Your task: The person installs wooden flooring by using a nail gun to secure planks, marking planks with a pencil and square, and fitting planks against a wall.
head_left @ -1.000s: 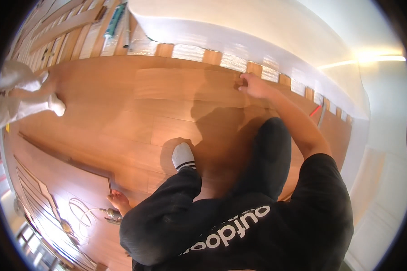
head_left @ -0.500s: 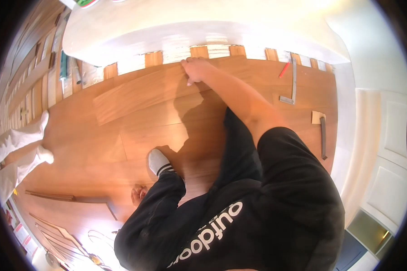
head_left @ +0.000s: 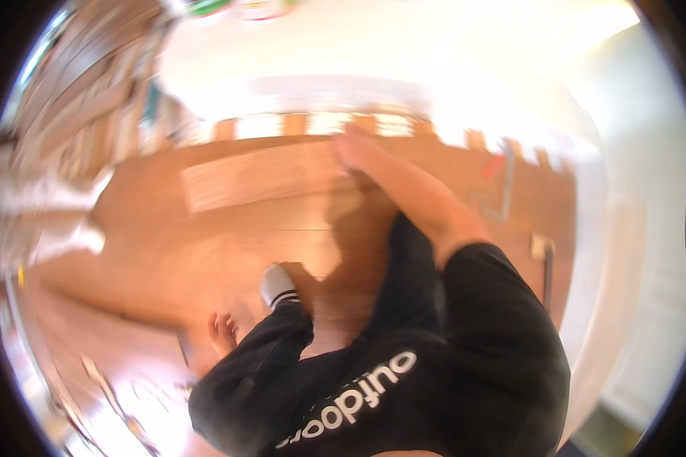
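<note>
My right hand [head_left: 351, 148] is stretched out to the far edge of the wooden floor, blurred by motion. It grips the right end of a floorboard [head_left: 263, 174] that looks paler than the boards around it and seems slightly tilted. Fingertips are hard to make out there. Beside my left knee, my left hand [head_left: 223, 329] is held palm partly up with loosely bent fingers apart and nothing in them. The laid wood flooring [head_left: 229, 236] spreads beneath me.
Wooden battens [head_left: 293, 124] show along the far edge, before a bright white surface. An L-shaped square [head_left: 503, 186] and a red object [head_left: 494, 166] lie right; a dark bar [head_left: 548, 278] sits nearer. Another person's white-clothed legs [head_left: 61, 217] are at left.
The view has shifted, and everything sits lower and further right. The floorboard under my right hand now looks paler and tilted. My left hand's fingers show more from behind the knee.
</note>
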Tool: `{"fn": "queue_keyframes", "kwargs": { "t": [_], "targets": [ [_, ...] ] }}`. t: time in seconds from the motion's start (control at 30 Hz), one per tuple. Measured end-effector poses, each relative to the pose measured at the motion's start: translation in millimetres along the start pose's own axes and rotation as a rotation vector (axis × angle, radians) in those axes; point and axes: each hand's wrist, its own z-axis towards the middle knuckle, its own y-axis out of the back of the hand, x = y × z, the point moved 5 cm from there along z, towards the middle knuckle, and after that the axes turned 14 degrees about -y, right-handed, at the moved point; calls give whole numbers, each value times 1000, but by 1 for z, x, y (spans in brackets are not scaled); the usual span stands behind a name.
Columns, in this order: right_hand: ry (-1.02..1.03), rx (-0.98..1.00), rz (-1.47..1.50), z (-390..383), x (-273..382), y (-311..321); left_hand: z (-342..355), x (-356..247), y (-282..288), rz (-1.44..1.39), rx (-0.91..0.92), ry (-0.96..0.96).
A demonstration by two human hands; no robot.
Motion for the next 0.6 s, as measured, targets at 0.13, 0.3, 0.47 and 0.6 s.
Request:
{"fn": "queue_keyframes", "kwargs": {
  "t": [0.13, 0.3, 0.47, 0.6],
  "targets": [
    [-96, -173, -122, -54, 23, 32, -26, -136, 12, -90, 24, -363],
    [-26, -22, 67, -93, 43, 26, -111, -325, 39, -64, -111, -891],
    [-19, 52, 184, -99, 36, 21, -277, -411, 67, 286, -844, -1113],
    [77, 60, 190, -89, 51, 30, -405, -511, -24, -120, 297, -2679]
  ]
}}
